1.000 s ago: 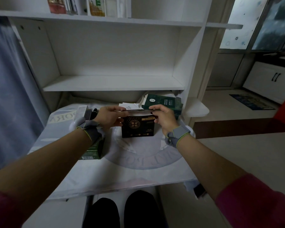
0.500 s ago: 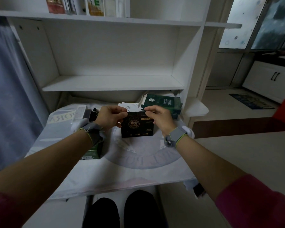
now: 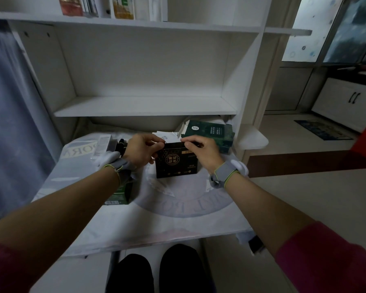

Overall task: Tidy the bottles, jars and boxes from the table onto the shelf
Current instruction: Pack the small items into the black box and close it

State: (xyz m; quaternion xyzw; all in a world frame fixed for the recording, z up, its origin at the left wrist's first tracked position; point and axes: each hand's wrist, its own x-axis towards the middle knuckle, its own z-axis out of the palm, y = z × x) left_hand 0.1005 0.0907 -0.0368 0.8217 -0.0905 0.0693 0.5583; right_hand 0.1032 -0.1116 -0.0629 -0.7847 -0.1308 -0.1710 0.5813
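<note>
Slightly closer together than before, left hand (image 3: 143,148) and right hand (image 3: 201,150) pinch, fingers curled, the top flap of the black gold-printed cardboard box (image 3: 175,164), upright at frame centre on the white-clothed table (image 3: 156,220). Advisable: tuck the flap shut, then lift it level to the white shelf board (image 3: 144,106) above.

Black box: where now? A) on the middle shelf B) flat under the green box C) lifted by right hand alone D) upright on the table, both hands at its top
D: the black box stands on the table, with the left hand and right hand pinching its top edge.
</note>
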